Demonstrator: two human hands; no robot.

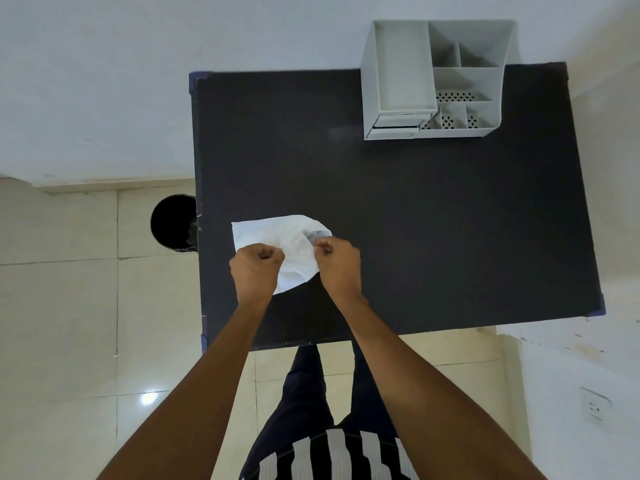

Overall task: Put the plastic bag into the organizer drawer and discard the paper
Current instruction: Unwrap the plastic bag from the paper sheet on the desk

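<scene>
Down on the near left part of the black desk (433,220), both hands are closed on a crumpled white paper (277,233) that lies spread on the surface. The left hand (256,268) is curled into a loose fist, pinching the paper's near edge, and the right hand (337,263) is likewise curled, its fingertips gripping a small pale, slightly shiny piece at the paper's right edge, likely the plastic bag (320,233), though it is too small to tell for certain. The two hands sit close together with a strip of paper between them. At the far right of the desk, well apart from the hands, stands a light grey organizer (433,81) with several open compartments on its right side, some with perforated floors, a long tray-like compartment on its left, and a small drawer (398,124) at the front lower left, which looks slightly open. Beside the desk's left edge, on the tiled floor (69,289), stands a round black bin (173,221), partly hidden by the desk and near the paper.
</scene>
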